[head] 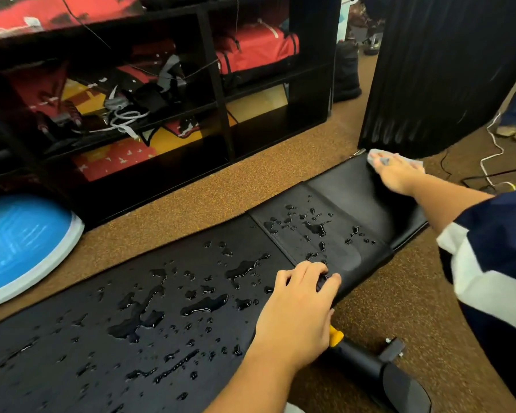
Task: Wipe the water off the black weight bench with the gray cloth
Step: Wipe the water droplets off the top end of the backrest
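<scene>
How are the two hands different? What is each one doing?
The right hand lies flat on the gray cloth and presses it onto the far end of the black weight bench. The left hand has no cloth and curls its fingers on the bench's near edge. The bench looks dry around the right hand, but water drops lie beside the left hand. Both hands are on the bench.

Black shelf unit (218, 93) with red bags (256, 52) sits left of the grip. Blue balance dome (21, 242) far left; black curtain (444, 70) just behind, white cable (493, 153) right.
</scene>
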Demonstrator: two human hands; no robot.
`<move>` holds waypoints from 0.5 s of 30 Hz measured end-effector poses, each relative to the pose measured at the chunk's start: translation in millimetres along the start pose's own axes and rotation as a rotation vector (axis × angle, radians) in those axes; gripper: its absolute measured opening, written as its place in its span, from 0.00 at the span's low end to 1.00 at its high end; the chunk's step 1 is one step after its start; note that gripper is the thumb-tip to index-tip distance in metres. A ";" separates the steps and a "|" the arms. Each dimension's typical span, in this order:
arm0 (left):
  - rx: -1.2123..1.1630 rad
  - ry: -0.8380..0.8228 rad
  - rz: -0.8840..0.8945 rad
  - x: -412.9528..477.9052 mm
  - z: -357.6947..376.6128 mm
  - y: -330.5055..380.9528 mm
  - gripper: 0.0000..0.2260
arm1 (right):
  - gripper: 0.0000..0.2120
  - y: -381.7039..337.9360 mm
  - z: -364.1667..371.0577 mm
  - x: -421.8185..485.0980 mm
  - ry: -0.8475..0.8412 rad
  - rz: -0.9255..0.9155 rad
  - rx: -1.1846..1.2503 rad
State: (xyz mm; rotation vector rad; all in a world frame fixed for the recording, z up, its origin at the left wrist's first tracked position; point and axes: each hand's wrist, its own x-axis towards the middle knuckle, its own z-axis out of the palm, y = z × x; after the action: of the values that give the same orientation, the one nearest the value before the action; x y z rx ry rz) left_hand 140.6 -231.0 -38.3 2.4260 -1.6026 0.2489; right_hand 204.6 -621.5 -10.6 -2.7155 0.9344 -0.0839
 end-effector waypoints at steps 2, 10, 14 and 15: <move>0.002 0.002 0.000 0.5 -0.6 -0.1 0.25 | 0.25 12.4 -2.8 0.1 -0.041 0.085 0.034; 0.009 0.000 0.007 0.3 0.4 -0.7 0.25 | 0.27 39.9 -6.7 -29.0 -0.022 0.269 0.190; 0.022 0.001 0.006 0.6 1.8 -0.4 0.25 | 0.26 47.4 3.0 -42.6 0.087 0.347 0.269; 0.021 0.005 0.007 0.3 2.1 -0.4 0.24 | 0.26 51.1 6.8 -43.6 0.115 0.380 0.318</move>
State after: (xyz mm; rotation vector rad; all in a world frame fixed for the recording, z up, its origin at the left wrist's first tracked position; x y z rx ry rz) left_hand 141.1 -231.8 -40.3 2.4344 -1.6145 0.2741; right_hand 140.6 -631.9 -29.5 -2.2253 1.3275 -0.2885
